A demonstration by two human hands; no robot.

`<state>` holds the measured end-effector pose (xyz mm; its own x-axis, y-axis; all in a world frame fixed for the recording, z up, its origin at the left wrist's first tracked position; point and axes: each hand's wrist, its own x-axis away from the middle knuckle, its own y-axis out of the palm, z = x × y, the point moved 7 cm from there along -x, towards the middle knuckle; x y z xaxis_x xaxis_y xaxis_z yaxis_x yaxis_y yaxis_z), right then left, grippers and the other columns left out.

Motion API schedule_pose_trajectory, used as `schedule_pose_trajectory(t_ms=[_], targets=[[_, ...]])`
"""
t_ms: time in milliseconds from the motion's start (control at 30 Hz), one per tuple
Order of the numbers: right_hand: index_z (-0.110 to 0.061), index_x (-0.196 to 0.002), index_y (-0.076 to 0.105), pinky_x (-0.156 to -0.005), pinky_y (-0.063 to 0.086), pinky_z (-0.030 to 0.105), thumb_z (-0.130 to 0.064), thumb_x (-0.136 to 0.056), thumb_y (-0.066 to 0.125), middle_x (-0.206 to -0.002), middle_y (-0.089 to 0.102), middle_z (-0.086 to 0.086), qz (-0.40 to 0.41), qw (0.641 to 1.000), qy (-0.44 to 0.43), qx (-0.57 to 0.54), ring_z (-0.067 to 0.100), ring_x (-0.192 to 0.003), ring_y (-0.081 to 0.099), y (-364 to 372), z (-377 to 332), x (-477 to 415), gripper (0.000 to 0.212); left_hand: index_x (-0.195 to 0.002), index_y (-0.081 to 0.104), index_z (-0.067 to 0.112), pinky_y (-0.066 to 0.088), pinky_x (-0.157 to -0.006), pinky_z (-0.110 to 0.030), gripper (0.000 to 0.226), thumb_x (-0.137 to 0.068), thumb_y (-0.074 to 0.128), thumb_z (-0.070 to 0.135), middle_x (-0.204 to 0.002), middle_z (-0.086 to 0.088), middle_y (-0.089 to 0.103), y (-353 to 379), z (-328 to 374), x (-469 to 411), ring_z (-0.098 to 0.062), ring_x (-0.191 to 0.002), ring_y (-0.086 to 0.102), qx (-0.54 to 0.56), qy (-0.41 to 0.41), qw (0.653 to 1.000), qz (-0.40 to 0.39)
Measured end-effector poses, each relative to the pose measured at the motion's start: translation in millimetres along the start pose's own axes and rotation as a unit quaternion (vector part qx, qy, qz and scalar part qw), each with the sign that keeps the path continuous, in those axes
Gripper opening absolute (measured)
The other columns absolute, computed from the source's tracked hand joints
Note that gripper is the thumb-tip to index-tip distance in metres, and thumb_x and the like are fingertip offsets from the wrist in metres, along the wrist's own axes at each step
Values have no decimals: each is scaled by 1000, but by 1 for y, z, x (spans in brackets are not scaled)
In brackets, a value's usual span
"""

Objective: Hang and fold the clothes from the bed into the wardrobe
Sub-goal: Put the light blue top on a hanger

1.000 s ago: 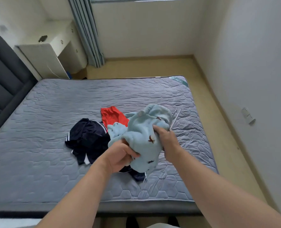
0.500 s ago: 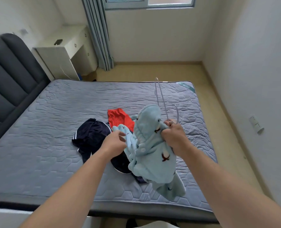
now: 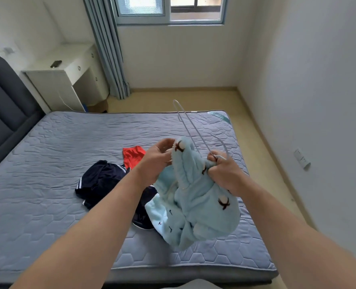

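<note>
Clothes, bedroom, sorting at an early stage. Item in hand: one pale blue fleece top (image 3: 198, 201), held up over the near edge of the bed (image 3: 68, 142), its lower part sagging down to the mattress. Left hand (image 3: 156, 161): grip pinching the upper edge of the fleece between thumb and fingertips. Right hand (image 3: 225, 174): grip closed tight round the neck of a wire hanger (image 3: 193, 126) together with a bunch of the fleece; the hanger's long loop sticks up and away from the fist, and it does not appear to be threaded into the top yet. Judged step: fitting the top onto the hanger, not finished. Lying on the bed and not yet dealt with: a navy garment with white stripes (image 3: 102, 180), crumpled, just left of the fleece, and a red garment (image 3: 133, 156) just behind it. Wardrobe: out of sight from here, so nothing can be counted as hung or folded away. Remaining, by my reckoning: nearly the whole job
</note>
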<state>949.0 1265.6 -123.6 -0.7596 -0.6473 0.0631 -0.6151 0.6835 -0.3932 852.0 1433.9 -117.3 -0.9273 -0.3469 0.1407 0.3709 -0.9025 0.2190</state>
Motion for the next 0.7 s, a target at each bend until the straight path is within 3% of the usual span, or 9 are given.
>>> schedule_pose_trajectory(t_ms=[67,133,200,333,400,467,533,600,700], targets=[[-26,-62,35,-47,27,17,10,-63,40,-61,35,-18,-5,1000,-5,-2,4,-55,31,-2,1,4,36,-126,57,18,54,-99,-39,59,-71,79,23,-130,-3,59,2,-2,-5,-17,-110,64,-94,-8,995,15],[-26,-62,37,-47,27,16,5,-59,40,-61,36,-18,-10,1000,-17,-6,3,-55,32,-3,-1,6,32,-147,43,21,44,-113,-44,88,-71,85,32,-145,4,45,-2,-8,-8,-19,-132,51,-171,-36,984,34],[-25,-62,37,-50,27,16,-1,-55,40,-64,37,-17,-9,999,-35,-1,3,-59,32,-4,-4,9,26,-152,40,21,40,-115,-47,94,-70,83,37,-150,1,46,-2,-17,-9,-23,-136,48,-220,-61,974,9],[-19,-63,36,-51,26,17,-1,-52,39,-67,37,-13,-7,998,-54,-23,5,-62,32,-9,-4,14,21,-135,59,22,50,-105,-49,56,-82,75,32,-127,-6,68,-4,-40,-7,-25,-120,63,-275,-87,957,-16],[-17,-63,35,-50,25,17,1,-50,39,-66,36,-13,-8,997,-63,-40,5,-61,32,-11,-6,16,22,-140,52,22,52,-102,-48,58,-87,76,28,-131,-7,64,-13,-57,-9,-24,-120,62,-282,-108,953,22],[-22,-61,35,-50,24,17,2,-49,39,-65,36,-15,-14,997,-61,-53,5,-62,31,-12,-8,18,27,-139,48,19,57,-90,-41,63,-85,78,25,-127,-6,63,-26,-75,-4,-21,-110,64,-270,-142,949,85],[-25,-59,34,-49,24,17,3,-48,39,-64,35,-16,-18,997,-56,-56,4,-61,31,-13,-9,18,30,-130,55,16,54,-75,-31,57,-81,81,32,-112,-2,66,-38,-98,6,-16,-95,65,-236,-211,939,135],[-26,-59,34,-48,24,18,4,-47,39,-64,35,-15,-20,996,-45,-73,6,-61,31,-15,-8,18,32,-115,66,18,54,-72,-31,46,-80,81,43,-96,-1,70,-35,-123,17,-17,-84,67,-147,-312,931,122],[-25,-60,33,-47,23,21,5,-46,38,-65,34,-11,-18,995,-35,-96,10,-62,30,-17,-6,18,33,-114,70,11,58,-58,-29,33,-91,72,34,-74,-6,75,-29,-135,24,-20,-62,72,-47,-358,926,110]])
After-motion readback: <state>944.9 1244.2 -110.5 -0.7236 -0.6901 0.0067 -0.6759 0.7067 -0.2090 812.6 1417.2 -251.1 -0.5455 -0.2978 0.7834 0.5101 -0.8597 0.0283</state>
